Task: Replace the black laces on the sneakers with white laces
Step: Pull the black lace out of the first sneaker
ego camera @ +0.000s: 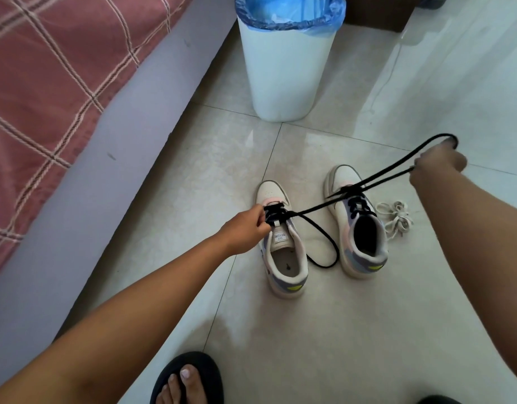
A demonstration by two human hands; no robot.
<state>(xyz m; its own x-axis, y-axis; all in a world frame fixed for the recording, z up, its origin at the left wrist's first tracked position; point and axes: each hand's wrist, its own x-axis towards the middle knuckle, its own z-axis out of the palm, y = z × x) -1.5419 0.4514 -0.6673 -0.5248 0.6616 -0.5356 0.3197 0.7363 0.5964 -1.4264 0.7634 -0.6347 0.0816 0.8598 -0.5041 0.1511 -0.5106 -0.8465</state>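
Two pale sneakers stand side by side on the tiled floor. The left sneaker [283, 252] has its black lace [318, 207] partly pulled out. My left hand [245, 230] pinches the lacing at that shoe's tongue. My right hand [440, 161] is raised to the right and grips the black lace, which runs taut in two strands across the right sneaker [359, 228]. A loose end of the lace loops on the floor between the shoes. The right sneaker keeps its own black lace threaded. A bundle of white laces [395, 218] lies just right of the right sneaker.
A white bin [286, 74] with a blue liner stands behind the shoes. A bed with a red checked cover [47, 83] runs along the left. My foot in a black sandal [187, 380] is at the bottom. A thin white cable [388, 71] trails on the floor at the right.
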